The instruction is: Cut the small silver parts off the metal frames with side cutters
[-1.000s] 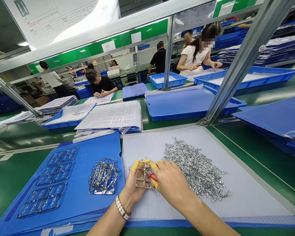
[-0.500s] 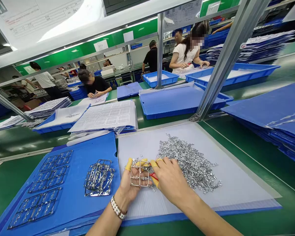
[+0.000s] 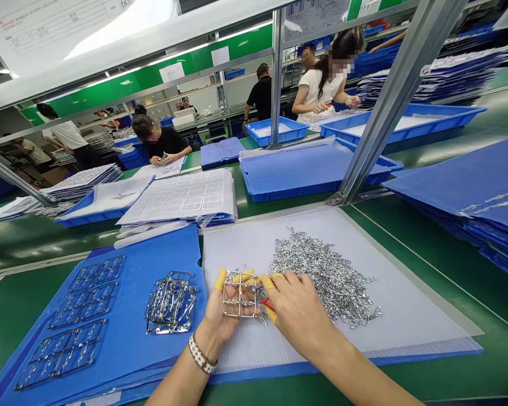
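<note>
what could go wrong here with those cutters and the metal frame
The red-handled cutters in the right hand sit very close to the left hand, which is bare apart from yellow finger cots, so a slip might nick it. The metal frame is held right beside the loose pile of small metal pieces, so any snipped bits could perhaps scatter or get mixed in.
</note>
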`<state>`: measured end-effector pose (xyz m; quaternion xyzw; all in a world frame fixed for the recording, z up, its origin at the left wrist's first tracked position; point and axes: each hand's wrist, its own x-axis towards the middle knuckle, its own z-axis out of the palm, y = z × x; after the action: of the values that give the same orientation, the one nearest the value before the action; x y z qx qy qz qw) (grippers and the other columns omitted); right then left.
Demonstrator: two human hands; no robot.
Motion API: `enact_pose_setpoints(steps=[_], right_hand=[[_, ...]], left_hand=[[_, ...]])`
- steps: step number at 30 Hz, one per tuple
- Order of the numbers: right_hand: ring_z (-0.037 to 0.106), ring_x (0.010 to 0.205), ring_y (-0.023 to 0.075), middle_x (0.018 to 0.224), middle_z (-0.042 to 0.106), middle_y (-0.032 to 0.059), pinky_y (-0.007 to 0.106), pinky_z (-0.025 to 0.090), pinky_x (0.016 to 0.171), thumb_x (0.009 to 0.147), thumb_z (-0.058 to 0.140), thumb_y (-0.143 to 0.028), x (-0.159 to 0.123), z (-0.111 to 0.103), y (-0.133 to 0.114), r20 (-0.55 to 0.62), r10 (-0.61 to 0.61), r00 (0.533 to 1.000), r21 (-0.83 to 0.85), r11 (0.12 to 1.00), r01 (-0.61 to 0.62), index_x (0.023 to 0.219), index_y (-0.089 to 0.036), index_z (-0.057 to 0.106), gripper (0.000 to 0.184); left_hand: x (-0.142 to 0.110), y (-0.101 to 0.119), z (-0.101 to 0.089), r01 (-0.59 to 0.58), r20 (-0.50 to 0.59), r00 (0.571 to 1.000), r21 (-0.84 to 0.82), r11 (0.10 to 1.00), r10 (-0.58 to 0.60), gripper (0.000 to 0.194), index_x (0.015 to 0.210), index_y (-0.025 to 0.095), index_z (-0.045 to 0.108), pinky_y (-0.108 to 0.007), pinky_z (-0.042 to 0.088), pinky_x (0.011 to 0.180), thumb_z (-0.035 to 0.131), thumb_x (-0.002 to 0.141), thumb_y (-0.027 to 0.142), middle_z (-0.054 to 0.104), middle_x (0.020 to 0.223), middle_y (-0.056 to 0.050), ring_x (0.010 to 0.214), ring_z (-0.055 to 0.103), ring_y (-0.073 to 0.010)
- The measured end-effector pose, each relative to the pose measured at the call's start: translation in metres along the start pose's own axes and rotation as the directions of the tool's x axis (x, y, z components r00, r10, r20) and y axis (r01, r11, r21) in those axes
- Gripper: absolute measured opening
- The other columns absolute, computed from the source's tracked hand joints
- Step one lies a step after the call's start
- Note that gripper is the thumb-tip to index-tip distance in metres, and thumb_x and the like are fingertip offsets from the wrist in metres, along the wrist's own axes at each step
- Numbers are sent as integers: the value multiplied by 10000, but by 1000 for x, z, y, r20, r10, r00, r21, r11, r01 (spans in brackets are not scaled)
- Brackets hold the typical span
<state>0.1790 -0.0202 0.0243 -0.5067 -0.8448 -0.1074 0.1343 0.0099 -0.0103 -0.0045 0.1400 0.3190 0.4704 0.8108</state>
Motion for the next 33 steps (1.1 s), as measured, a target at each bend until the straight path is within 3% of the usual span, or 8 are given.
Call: enact_pose_setpoints(steps=[5,19,22,25,27,29,31,33], right_hand=[[500,815,220,840,632,41,373,268,691,742,650,-226,-12,4,-7,37,1,999,54,999,-3,1026,-190,613,288],[540,762,220,792,623,56,369,314,655,760,598,-117,-8,7,-18,117,-45,992,-3,999,46,955,-183,622,208],[560,768,217,794,637,55,350,344,666,741,633,-145,-10,9,-12,101,-27,994,72,997,20,953,-185,625,216],[577,833,231,858,656,62,350,388,716,735,641,-211,-10,7,-1,85,58,995,282,956,-80,951,-197,621,217],[588,832,221,887,659,54,351,425,724,769,603,-294,-7,5,5,149,160,976,538,815,-216,976,-212,605,222],[598,776,195,855,655,31,336,459,697,796,556,-395,0,5,4,278,229,933,783,509,-358,981,-222,588,255],[606,753,179,829,648,14,321,481,689,780,561,-448,8,9,-2,371,237,898,896,160,-413,953,-218,579,289],[613,786,181,848,648,18,323,490,728,741,603,-422,15,16,-9,382,259,887,922,-43,-385,935,-204,572,294]], left_hand=[[0,2,0,-4,7,1000,17,1000,4,618,1162,74,602,-374,513,683,353,887,568,629,1156,-182,843,639,-249],[1,0,0,-18,-22,1000,51,999,19,622,1150,71,613,-319,505,616,344,891,568,629,1177,-183,811,649,-226],[0,1,1,-29,-2,1000,61,998,29,628,1159,84,613,-321,502,631,357,878,584,612,1205,-183,814,649,-228],[-3,-1,3,-98,-35,994,115,988,103,641,1175,102,607,-336,501,689,368,863,608,586,1244,-176,898,640,-256],[-6,-6,3,-207,-75,970,236,950,230,624,1232,144,576,-358,488,778,391,856,607,580,1258,-152,960,621,-262],[-9,-12,2,-355,-37,909,450,819,414,591,1313,207,508,-387,442,897,493,836,556,557,1296,-123,1046,584,-267],[-11,-16,1,-491,116,806,679,546,580,653,1363,250,446,-414,356,1010,639,773,452,507,1352,-107,1164,507,-286],[-12,-18,-1,-551,312,704,807,214,638,755,1387,255,408,-452,275,1073,723,710,366,469,1381,-115,1249,422,-308]])
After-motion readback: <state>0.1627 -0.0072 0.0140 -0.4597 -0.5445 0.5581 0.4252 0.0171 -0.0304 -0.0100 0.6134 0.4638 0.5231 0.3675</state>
